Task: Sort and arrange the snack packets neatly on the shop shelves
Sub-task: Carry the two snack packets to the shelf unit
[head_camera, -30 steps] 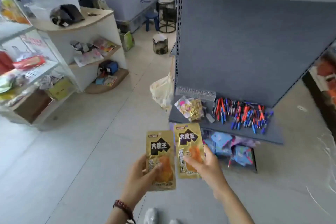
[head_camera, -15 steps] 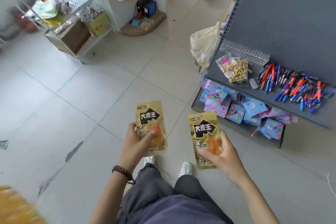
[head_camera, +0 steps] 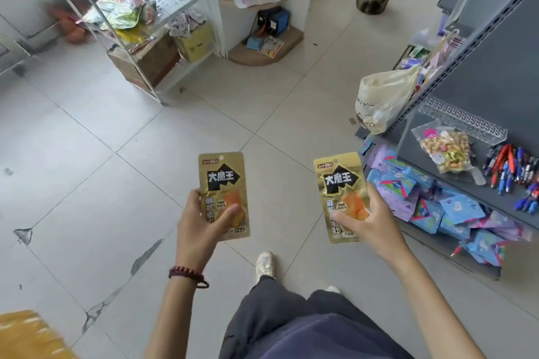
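Packets now sit further apart than half a second ago. Head view: my left grip [head_camera: 201,230] pinches one gold packet [head_camera: 223,183], thumb over its front; my right grip [head_camera: 376,221] pinches the second gold packet [head_camera: 339,183] near the grey shelf [head_camera: 411,140]. Risk: slick foil, held low, may slip or fold. I cannot tell the destination shelf; the yellow blur [head_camera: 26,335] at lower left is unreadable.

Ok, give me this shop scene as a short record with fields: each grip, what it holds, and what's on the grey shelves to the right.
left grip: holds left gold packet upright, thumb on its front
right grip: holds right gold packet upright, thumb on its front
packets: apart, same design, over the tiled floor
grey shelf: clear snack bag, pens
shelf below: blue and purple packets in a loose heap
beside shelf end: cream plastic bag
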